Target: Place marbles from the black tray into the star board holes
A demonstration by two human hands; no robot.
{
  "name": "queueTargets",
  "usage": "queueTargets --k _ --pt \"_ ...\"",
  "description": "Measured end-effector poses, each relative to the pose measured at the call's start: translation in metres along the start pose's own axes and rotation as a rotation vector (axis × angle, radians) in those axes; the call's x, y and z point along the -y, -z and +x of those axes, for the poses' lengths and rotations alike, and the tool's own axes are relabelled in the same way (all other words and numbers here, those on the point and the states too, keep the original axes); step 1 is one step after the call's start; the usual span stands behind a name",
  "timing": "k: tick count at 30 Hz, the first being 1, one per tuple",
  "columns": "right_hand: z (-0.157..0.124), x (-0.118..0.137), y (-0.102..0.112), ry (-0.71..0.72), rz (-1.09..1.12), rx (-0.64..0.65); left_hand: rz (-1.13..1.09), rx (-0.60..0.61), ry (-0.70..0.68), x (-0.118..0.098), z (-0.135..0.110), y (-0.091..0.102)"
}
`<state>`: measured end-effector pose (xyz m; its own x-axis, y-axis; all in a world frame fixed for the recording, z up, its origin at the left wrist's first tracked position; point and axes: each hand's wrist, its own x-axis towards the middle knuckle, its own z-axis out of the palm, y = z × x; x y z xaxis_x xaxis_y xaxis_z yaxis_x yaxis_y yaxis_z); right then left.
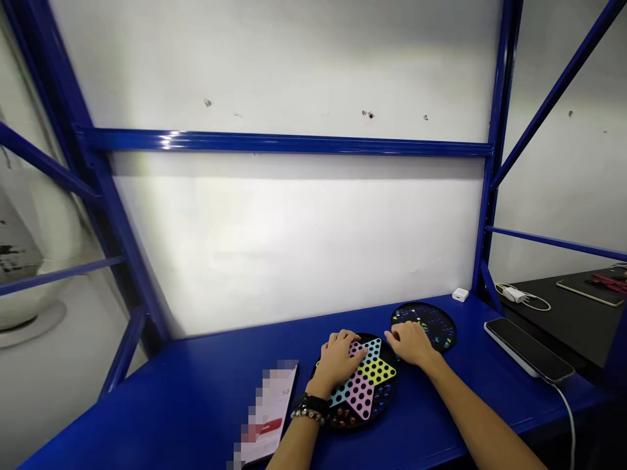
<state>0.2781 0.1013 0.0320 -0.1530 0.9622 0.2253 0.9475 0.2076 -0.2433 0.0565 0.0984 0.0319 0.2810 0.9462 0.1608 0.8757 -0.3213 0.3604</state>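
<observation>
A round Chinese checkers board [361, 395] lies on the blue table, with a coloured star of holes and dark and reddish pieces in its rim pockets. My left hand [337, 362] rests on the upper left of the board, fingers spread and thumb pointing over the star; it holds nothing I can see. Just off the board's upper right edge is my right hand [411, 341], fingers curled in and thumb toward the board. Whatever its fingertips may hold is hidden. Behind it sits a round black tray [443, 324] with small blue, green and yellow pieces, partly covered by the hand.
Left of the board lies a flat screen or card [274, 405], partly pixelated. A phone [529, 349] on a white block with a cable lies to the right. A white charger [460, 295] stands at the back. Blue rack posts [484, 196] frame the table before a white wall.
</observation>
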Motion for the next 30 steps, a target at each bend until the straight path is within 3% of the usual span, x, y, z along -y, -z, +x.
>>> queueTargets --k 4,14,19,23,26,30 --pt "-0.005 0.017 -0.008 0.027 -0.102 0.038 -0.006 -0.008 -0.007 -0.002 -0.001 0.001" --pt "-0.002 0.017 -0.015 -0.029 -0.105 0.003 -0.011 -0.003 -0.003 0.003 0.001 -0.001" --pt "0.007 -0.008 0.002 -0.24 -0.029 -0.112 -0.007 0.015 0.013 0.002 0.001 0.001" --pt "0.011 -0.036 0.01 -0.362 -0.018 -0.119 -0.01 0.018 0.016 -0.001 0.0 0.003" --pt "0.008 -0.032 0.009 -0.274 0.059 -0.153 -0.005 0.001 0.015 -0.002 0.0 0.003" --pt "-0.001 0.004 0.003 0.017 0.203 -0.111 0.054 -0.029 0.061 -0.003 0.005 0.0"
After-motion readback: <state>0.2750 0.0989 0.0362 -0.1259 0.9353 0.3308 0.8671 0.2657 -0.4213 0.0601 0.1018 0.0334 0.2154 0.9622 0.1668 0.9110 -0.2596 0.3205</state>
